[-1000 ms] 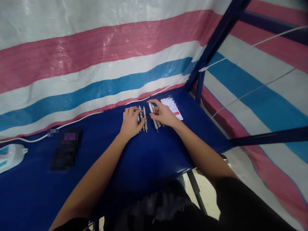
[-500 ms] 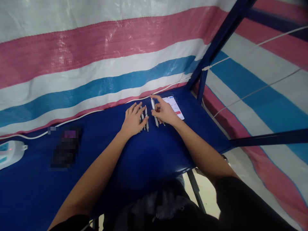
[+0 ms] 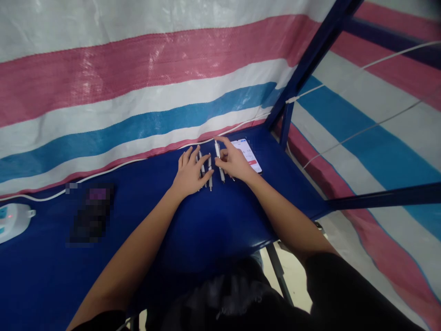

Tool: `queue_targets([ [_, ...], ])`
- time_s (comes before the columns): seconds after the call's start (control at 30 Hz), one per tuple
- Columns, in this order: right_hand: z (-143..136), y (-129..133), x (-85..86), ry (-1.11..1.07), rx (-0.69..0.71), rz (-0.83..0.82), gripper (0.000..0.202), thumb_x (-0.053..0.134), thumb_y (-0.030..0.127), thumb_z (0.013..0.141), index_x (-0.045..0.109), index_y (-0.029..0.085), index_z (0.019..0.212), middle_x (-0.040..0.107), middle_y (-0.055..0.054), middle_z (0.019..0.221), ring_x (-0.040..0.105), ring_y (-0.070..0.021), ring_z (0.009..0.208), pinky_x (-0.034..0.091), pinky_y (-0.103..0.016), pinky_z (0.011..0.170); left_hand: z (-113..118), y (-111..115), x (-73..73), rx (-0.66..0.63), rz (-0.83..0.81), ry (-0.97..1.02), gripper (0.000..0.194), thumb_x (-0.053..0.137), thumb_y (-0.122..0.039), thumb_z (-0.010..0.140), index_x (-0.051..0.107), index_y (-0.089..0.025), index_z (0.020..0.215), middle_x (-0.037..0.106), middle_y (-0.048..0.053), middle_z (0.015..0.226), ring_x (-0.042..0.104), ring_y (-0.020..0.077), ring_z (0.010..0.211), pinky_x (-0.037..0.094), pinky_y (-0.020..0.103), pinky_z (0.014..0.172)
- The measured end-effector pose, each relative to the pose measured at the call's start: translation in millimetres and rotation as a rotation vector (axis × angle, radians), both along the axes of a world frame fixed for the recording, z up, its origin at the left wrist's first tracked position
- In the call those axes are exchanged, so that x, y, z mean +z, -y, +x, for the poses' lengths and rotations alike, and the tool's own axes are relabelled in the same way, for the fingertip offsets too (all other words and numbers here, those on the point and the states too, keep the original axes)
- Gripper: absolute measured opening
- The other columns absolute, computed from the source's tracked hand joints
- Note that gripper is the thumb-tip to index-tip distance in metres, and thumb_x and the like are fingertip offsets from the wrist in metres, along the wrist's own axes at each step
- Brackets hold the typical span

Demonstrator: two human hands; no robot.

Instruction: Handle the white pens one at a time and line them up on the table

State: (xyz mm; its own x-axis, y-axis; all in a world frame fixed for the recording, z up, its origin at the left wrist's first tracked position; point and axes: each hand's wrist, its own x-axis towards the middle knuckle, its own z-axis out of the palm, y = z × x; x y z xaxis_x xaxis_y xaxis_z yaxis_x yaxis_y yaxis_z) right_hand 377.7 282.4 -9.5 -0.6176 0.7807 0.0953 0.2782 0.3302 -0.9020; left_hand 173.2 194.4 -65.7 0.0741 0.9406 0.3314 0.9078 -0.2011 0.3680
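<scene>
My left hand (image 3: 189,172) lies spread over several slim pens on the blue table, fingers apart. One white and grey pen (image 3: 201,161) runs beneath its fingers. Beside the left thumb is another pen (image 3: 210,172), lying parallel. My right hand (image 3: 236,163) pinches a white pen (image 3: 220,172) with a grey grip, its index finger at the far end and thumb at the side. The pen's lower end points toward me. A further pen tip (image 3: 233,179) peeks out under the right hand, the rest hidden. Behind that hand lies a phone (image 3: 254,161) with its screen lit.
On the blue table (image 3: 206,230), a dark blurred object (image 3: 91,216) lies to the left, beside a white power strip (image 3: 15,223). A white cable (image 3: 103,171) follows the back edge along the striped sheet (image 3: 155,110). A blue frame post (image 3: 303,78) stands at the right.
The view has shifted slightly. Between the pen by my left thumb and those under my left fingers the gap looks a little wider. My right hand keeps its pinch on the white pen.
</scene>
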Motion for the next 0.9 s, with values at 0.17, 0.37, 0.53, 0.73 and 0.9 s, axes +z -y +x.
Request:
queue_targets([
  [0.17, 0, -3, -2.5, 0.052, -0.003, 0.026, 0.064, 0.063, 0.022, 0.085, 0.055, 0.021, 0.149, 0.051, 0.006, 0.071, 0.057, -0.0183, 0.066, 0.045, -0.032, 0.065, 1, -1, -0.1, -0.011, -0.019, 0.001, 0.055, 0.062, -0.048, 0.104, 0.056, -0.027, 0.155, 0.039, 0.015, 0.178, 0.027, 0.0463, 0.166, 0.023, 0.074, 0.132],
  [0.37, -1, -3, -3.1, 0.081, 0.005, 0.093, 0.057, 0.062, 0.021, 0.087, 0.057, 0.022, 0.144, 0.051, 0.007, 0.068, 0.055, -0.0183, 0.066, 0.045, -0.035, 0.072, 2, 0, 3.2, 0.0, -0.033, -0.03, 0.061, 0.063, -0.036, 0.098, 0.055, -0.02, 0.156, 0.042, 0.021, 0.175, 0.029, 0.0476, 0.166, 0.025, 0.073, 0.132],
  [0.53, 0, -1, 0.4, 0.058, 0.021, 0.069, 0.074, 0.061, 0.024, 0.088, 0.045, 0.02, 0.161, 0.052, 0.007, 0.07, 0.058, -0.0192, 0.069, 0.045, -0.033, 0.072, 1, -1, 4.1, -0.011, -0.029, -0.007, 0.063, 0.063, -0.042, 0.1, 0.053, -0.019, 0.157, 0.045, 0.02, 0.174, 0.032, 0.048, 0.164, 0.026, 0.073, 0.131],
  [0.73, -2, -5, -5.0, -0.022, -0.056, 0.098, 0.06, 0.06, 0.027, 0.091, 0.054, 0.018, 0.15, 0.049, 0.007, 0.07, 0.055, -0.0176, 0.066, 0.043, -0.033, 0.069, 0, -2, -0.4, -0.003, -0.005, 0.015, 0.071, 0.065, -0.054, 0.1, 0.051, -0.015, 0.158, 0.047, 0.024, 0.171, 0.034, 0.0495, 0.163, 0.026, 0.074, 0.131],
  [0.9, -4, -7, -10.0, -0.037, -0.037, 0.102, 0.059, 0.062, 0.025, 0.087, 0.058, 0.02, 0.145, 0.047, 0.009, 0.066, 0.052, -0.0159, 0.061, 0.042, -0.031, 0.068, 2, -2, 2.1, 0.029, -0.05, -0.042, 0.079, 0.062, -0.065, 0.101, 0.051, -0.013, 0.159, 0.045, 0.025, 0.173, 0.032, 0.0483, 0.165, 0.026, 0.071, 0.133],
])
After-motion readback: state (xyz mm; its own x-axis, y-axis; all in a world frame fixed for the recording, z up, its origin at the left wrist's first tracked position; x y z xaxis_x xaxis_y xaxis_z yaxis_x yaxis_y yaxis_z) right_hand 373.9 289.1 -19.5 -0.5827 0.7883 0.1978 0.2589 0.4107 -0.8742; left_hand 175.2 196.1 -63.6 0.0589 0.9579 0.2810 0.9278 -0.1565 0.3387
